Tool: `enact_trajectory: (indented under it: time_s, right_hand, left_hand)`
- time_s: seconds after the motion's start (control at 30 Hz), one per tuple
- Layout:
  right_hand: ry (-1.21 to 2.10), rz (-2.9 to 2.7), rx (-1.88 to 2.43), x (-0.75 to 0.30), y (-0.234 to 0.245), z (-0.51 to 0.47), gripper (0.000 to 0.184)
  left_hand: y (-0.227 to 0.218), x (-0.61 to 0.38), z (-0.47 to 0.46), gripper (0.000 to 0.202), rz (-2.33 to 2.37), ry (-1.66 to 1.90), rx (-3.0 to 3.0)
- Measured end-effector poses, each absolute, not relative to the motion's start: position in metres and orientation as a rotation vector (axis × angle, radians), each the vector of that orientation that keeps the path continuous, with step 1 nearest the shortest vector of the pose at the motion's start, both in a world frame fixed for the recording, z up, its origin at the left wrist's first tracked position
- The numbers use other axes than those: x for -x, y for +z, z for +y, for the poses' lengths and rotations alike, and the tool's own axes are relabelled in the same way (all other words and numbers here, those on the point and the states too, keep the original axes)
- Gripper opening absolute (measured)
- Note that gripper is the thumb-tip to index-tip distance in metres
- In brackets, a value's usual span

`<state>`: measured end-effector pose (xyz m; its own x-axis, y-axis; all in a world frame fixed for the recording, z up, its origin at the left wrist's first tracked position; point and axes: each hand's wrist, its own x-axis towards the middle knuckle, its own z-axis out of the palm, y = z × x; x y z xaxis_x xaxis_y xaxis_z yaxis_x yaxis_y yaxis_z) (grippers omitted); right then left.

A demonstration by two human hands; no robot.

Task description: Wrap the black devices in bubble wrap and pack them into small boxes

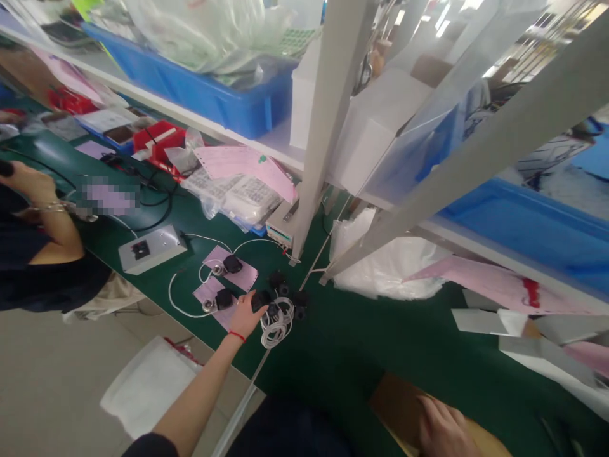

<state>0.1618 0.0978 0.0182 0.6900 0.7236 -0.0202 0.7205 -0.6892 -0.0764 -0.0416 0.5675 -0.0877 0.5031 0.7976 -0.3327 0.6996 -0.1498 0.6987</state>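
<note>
My left hand (247, 314) reaches far out over the green table (361, 343) and pinches a small black adapter (261, 299) beside a coil of white cable (275, 325). More black adapters (290, 297) lie just right of it. Two others rest on pink slips (231, 266) to the left, each with a white cable. A red string circles my left wrist. My right hand (442, 428) lies low at the bottom edge on a brown cardboard piece (394, 400), fingers curled; whether it holds anything is hidden.
A grey metal box (151, 249) sits left of the slips. Another person's arm (42, 216) with a bracelet is at far left. White frame posts (323, 127) rise from the table. Blue bins (209, 95) on the shelf, white bags (385, 266) and pink papers (495, 285) lie around.
</note>
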Motion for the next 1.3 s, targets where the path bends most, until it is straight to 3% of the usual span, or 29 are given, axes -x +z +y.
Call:
enact_trajectory:
  time_s: [0.07,0.17,0.3,0.37,0.6,0.8,0.93,1.13,1.3]
  right_hand:
    - [-0.010,-1.090,2.948,-0.156,0.039,0.134,0.026]
    - [0.089,-0.955,2.767,-0.145,0.046,0.206,0.034]
    - [0.723,-0.702,2.528,-0.133,0.009,0.305,0.042]
    - [1.013,-0.602,2.481,-0.128,-0.016,0.348,0.053]
    - [1.199,-0.513,2.563,-0.116,-0.067,0.425,0.055]
    - [1.112,-0.544,2.640,-0.128,-0.077,0.390,0.032]
    - [1.028,-0.465,2.732,-0.147,-0.069,0.339,0.021]
    - [0.685,-0.345,2.867,-0.159,-0.036,0.285,0.047]
    - [0.492,-0.491,2.163,-0.125,0.021,0.278,0.042]
  left_hand:
    - [-0.093,0.025,0.570,0.057,1.271,0.134,-1.862]
    - [-0.099,0.009,0.568,0.044,1.339,0.148,-1.788]
    - [-0.100,0.012,0.562,0.036,1.378,0.193,-1.604]
    - [-0.096,0.023,0.558,0.040,1.359,0.216,-1.461]
    - [-0.051,0.074,0.538,0.063,1.273,0.322,-0.986]
    - [-0.009,0.093,0.533,0.042,1.265,0.450,-0.616]
    - [0.009,0.092,0.527,0.040,1.215,0.446,-0.565]
    - [0.043,0.074,0.500,0.055,1.044,0.373,-0.668]
    - [0.085,0.057,0.472,0.060,0.880,0.302,-0.892]
